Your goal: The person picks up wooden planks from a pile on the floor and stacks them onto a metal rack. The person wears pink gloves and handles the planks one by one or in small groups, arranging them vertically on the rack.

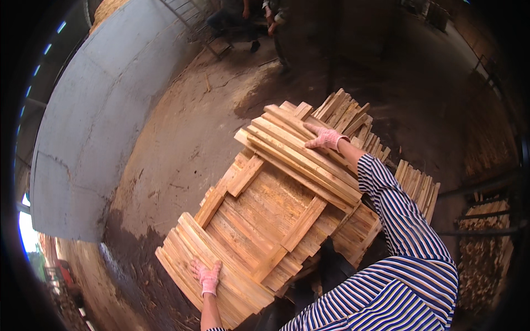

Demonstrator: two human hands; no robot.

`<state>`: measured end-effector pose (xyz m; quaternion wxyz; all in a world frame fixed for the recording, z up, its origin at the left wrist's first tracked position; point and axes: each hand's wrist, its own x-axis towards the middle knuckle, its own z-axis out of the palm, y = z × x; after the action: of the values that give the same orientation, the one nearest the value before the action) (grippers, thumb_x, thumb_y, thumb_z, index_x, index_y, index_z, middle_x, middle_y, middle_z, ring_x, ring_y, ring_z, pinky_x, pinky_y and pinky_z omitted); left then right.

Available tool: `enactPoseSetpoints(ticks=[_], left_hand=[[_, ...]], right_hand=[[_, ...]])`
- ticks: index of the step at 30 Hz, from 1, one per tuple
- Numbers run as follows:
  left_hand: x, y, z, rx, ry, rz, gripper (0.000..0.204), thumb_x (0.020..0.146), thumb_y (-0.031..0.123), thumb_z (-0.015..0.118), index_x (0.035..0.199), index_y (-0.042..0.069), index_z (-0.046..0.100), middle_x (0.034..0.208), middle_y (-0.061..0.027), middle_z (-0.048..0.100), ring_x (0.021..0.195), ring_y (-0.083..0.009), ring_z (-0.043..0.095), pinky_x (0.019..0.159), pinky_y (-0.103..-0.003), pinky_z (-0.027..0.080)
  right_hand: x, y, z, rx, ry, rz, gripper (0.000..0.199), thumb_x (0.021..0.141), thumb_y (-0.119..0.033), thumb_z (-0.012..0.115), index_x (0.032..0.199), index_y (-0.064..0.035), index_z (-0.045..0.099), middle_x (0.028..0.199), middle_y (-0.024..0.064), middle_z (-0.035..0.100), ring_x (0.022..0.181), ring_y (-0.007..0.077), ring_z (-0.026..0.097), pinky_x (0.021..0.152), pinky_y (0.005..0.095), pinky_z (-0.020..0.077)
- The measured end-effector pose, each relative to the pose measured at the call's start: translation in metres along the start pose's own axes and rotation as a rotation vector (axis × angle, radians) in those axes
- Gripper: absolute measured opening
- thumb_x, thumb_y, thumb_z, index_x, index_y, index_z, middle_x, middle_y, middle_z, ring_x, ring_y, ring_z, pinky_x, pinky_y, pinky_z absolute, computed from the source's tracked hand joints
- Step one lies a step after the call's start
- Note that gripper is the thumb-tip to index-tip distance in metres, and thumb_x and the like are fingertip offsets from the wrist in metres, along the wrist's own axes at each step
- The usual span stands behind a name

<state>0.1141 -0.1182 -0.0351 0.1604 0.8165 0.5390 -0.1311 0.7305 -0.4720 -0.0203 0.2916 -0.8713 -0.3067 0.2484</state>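
My left hand (206,277), in a pink knit glove, lies with fingers spread on a row of pale wooden slats (234,292) at the lower left of a wood stack. Further up, my right hand (324,137), gloved alike, rests open on another bunch of slats (306,157), its thumb apart from the fingers. Between the two bunches lies a layer of boards (251,212), framed by short crosswise pieces (305,223). Neither hand is wrapped round a slat. The undersides of the slats are hidden.
More cut slats (345,113) lie beyond my right hand, and others (418,187) by my right arm. A grey wall (94,121) stands at the left. Two people (243,19) are at the far end, near a metal ladder (193,22). Bundled wood (485,243) stands at the right.
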Motion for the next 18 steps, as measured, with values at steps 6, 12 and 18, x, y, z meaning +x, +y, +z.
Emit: enactPoseSetpoints(ticks=[6, 12, 18], left_hand=[[-0.024, -0.018, -0.011, -0.09, -0.043, -0.032, 0.128, 0.079, 0.065, 0.074, 0.161, 0.0, 0.0, 0.165, -0.034, -0.003, 0.153, -0.0491, -0.005, 0.123, -0.059, 0.002], [-0.002, -0.021, -0.009, -0.002, -0.12, -0.002, 0.143, 0.069, 0.069, 0.08, 0.16, -0.002, -0.005, 0.164, -0.0353, -0.003, 0.151, -0.054, -0.008, 0.119, -0.066, -0.002], [-0.013, 0.011, -0.02, -0.056, -0.22, 0.087, 0.159, 0.056, 0.069, 0.088, 0.158, -0.004, -0.012, 0.162, -0.0386, -0.007, 0.149, -0.057, -0.012, 0.118, -0.068, -0.004]], right_hand=[[-0.044, -0.134, 0.01, -0.297, 0.105, 0.052, 0.093, 0.082, -0.037, 0.07, 0.162, -0.023, 0.025, 0.105, 0.0179, 0.071, 0.095, 0.029, 0.069, 0.073, 0.0374, 0.0566], [-0.121, -0.238, 0.183, -0.217, -0.065, -0.005, 0.092, 0.086, -0.045, 0.069, 0.162, -0.0374, 0.018, 0.106, 0.0133, 0.062, 0.076, 0.0185, 0.063, 0.057, 0.0345, 0.0542], [-0.185, -0.315, 0.362, -0.088, -0.08, -0.168, 0.079, 0.094, -0.056, 0.053, 0.161, -0.0243, 0.025, 0.142, 0.0313, 0.046, 0.13, 0.045, 0.051, 0.11, 0.0499, 0.0406]])
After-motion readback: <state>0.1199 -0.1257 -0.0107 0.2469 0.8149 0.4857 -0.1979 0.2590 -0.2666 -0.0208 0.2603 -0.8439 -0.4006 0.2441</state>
